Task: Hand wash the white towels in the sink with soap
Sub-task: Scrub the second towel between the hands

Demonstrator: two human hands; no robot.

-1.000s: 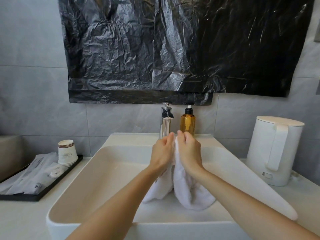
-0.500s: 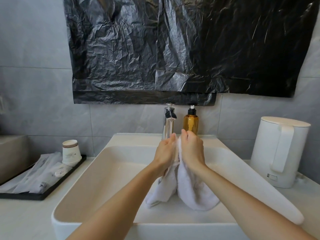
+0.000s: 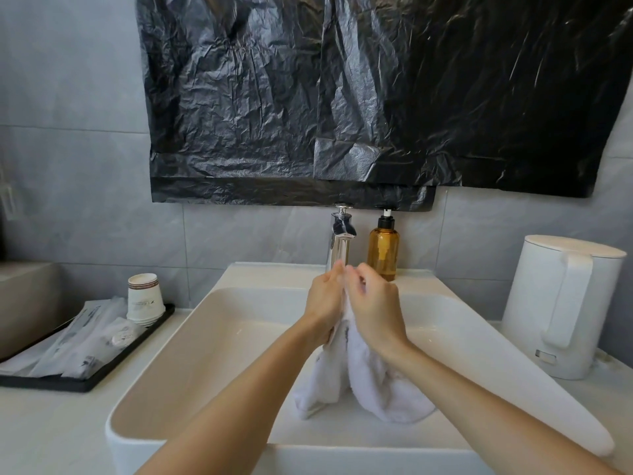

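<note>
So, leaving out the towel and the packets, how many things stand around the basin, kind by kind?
Amber soap bottle: 1
Chrome tap: 1
White kettle: 1
Black tray: 1
Stack of paper cups: 1
Total: 5

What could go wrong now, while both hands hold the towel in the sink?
The soap bottle stands close behind the right hand; a forward rub might knock it over. The kettle sits beside the sink, so splashes from the towel could possibly wet it.
</note>
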